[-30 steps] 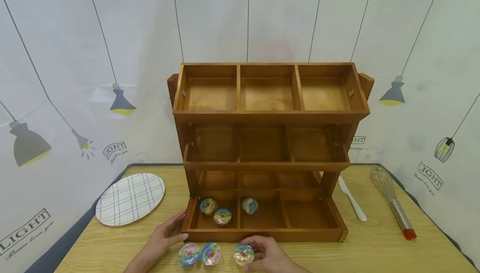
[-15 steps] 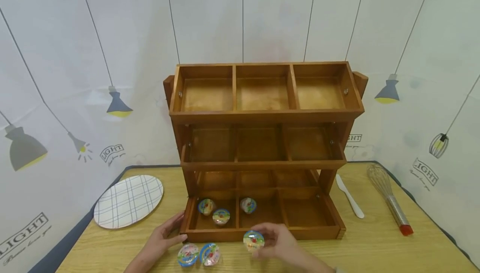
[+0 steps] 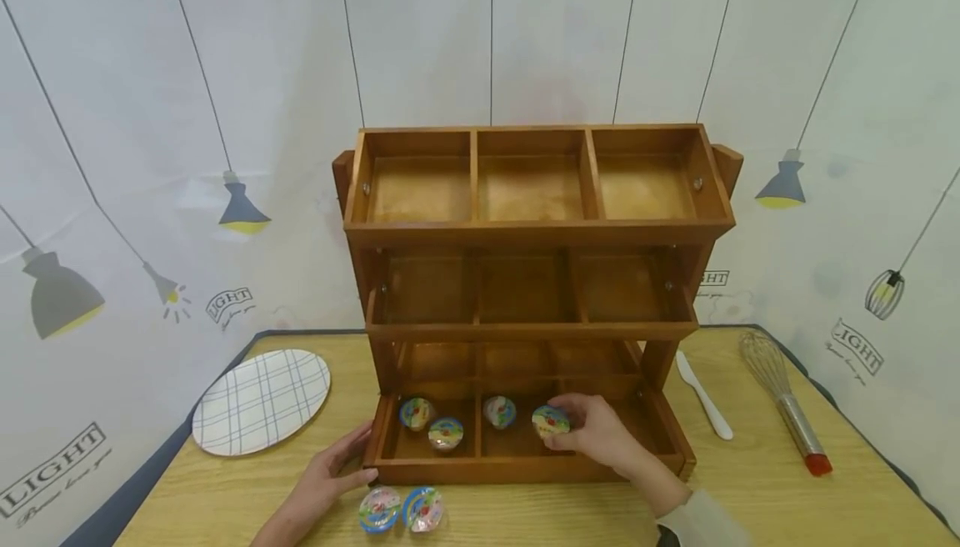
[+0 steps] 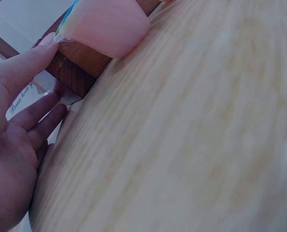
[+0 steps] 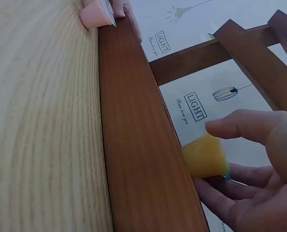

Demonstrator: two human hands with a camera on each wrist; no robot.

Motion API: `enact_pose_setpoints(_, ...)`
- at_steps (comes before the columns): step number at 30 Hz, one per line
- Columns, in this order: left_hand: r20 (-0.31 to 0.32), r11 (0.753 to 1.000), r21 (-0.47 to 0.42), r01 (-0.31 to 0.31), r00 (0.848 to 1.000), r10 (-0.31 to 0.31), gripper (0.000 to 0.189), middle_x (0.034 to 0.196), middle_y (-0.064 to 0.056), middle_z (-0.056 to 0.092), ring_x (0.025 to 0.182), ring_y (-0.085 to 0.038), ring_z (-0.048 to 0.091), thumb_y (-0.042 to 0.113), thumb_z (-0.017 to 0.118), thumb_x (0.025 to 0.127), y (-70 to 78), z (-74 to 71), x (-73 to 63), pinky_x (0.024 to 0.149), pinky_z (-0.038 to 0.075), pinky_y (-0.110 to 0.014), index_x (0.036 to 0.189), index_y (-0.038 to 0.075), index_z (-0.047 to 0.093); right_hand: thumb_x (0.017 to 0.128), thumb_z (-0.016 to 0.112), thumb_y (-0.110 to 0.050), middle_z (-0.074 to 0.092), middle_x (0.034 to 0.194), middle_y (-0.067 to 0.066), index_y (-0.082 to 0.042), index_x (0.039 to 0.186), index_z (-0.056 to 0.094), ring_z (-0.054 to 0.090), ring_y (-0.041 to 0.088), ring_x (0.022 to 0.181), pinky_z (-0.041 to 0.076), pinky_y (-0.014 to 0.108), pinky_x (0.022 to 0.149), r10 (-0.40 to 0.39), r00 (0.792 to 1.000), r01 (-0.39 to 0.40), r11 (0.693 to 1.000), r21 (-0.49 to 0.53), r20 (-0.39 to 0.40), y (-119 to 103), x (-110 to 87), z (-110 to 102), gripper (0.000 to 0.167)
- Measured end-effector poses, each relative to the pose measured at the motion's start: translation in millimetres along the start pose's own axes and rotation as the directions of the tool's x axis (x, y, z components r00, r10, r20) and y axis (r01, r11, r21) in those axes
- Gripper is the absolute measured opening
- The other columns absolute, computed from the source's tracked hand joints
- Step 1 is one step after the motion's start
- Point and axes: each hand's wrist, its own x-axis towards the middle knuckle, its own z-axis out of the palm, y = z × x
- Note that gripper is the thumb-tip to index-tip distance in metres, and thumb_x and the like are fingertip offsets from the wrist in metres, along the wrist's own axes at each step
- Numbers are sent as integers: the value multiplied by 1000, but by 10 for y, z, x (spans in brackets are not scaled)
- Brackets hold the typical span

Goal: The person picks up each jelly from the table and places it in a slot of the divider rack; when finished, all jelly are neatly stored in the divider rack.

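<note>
My right hand pinches a yellow jelly cup by its sides, over the middle compartment of the bottom tier of a wooden three-tier rack. Another jelly cup sits in that compartment, left of the held one. In the left compartment are two more, one jelly cup behind the other. At the rack's front left corner rests my left hand, thumb toward the front and fingers along the side. Two pink jelly cups, the left one nearest that thumb, stand on the table before the rack.
A checked oval plate lies on the left of the table. To the rack's right are a white knife and a whisk with a red handle end. The two upper tiers overhang the bottom tier toward the back.
My right hand has lifted the yellow jelly cup from the table in front and carried it right and back, over the rack's front edge. My left hand has stayed at the corner.
</note>
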Motion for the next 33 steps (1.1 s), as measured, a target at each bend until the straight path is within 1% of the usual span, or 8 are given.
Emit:
enact_pose_setpoints(3,-1,1000,0,3,1000,-3,68,134,-13,45,107,13,43,17,68,75,-6,2,0,94,30,-7,135,13,37,68,75,-20,63,99,10,2,110,56,57,17,83,49,26,66,-3,1000,4,999,-41,25,-8,77,29,52)
enact_pose_setpoints(6,4,1000,-1,-3,1000,3,68,135,-13,44,107,13,43,17,68,75,-12,6,0,94,30,-7,135,12,37,67,76,-19,63,96,10,4,108,57,58,16,81,49,24,65,-36,998,41,992,-122,43,-28,138,80,50)
enact_pose_setpoints(11,20,999,0,-46,999,46,68,134,-18,42,107,13,43,18,67,76,-8,12,-15,93,32,-7,136,9,35,65,76,-16,64,89,9,5,102,60,55,14,75,47,23,60,-58,997,67,962,-263,44,-68,205,163,45)
enact_pose_setpoints(13,25,997,15,-79,997,79,67,133,-22,42,107,12,44,17,66,78,-5,13,-24,92,33,-7,136,6,35,64,76,-15,64,86,9,6,100,60,54,14,72,46,24,58,-52,998,64,954,-294,47,-80,217,188,44)
enact_pose_setpoints(16,31,997,20,-81,996,80,66,134,-22,42,107,12,44,18,66,78,-4,10,-28,91,33,-6,136,7,35,65,75,-14,63,85,10,8,99,59,53,15,71,46,26,58,-46,997,61,946,-318,57,-78,235,223,44)
enact_pose_setpoints(23,39,1000,11,2,999,-2,69,137,-16,40,106,15,42,20,66,77,-8,-13,-4,92,32,-7,137,12,34,67,75,-18,63,90,12,7,102,58,56,17,76,48,29,62,-59,995,84,939,-333,85,-58,267,273,46)
enact_pose_setpoints(28,31,1000,16,13,999,-14,69,137,-15,41,106,16,42,20,67,77,8,-13,2,93,31,-7,137,13,34,65,76,-16,63,87,9,5,98,60,54,18,76,46,30,62,-47,996,72,932,-355,78,-71,268,260,43)
enact_pose_setpoints(33,16,1000,12,18,1000,-18,68,136,-15,41,106,15,42,19,68,76,12,-4,-10,92,31,-7,136,12,36,64,76,-14,60,87,10,6,100,60,51,18,76,44,29,62,-11,997,41,926,-376,80,-100,259,257,44)
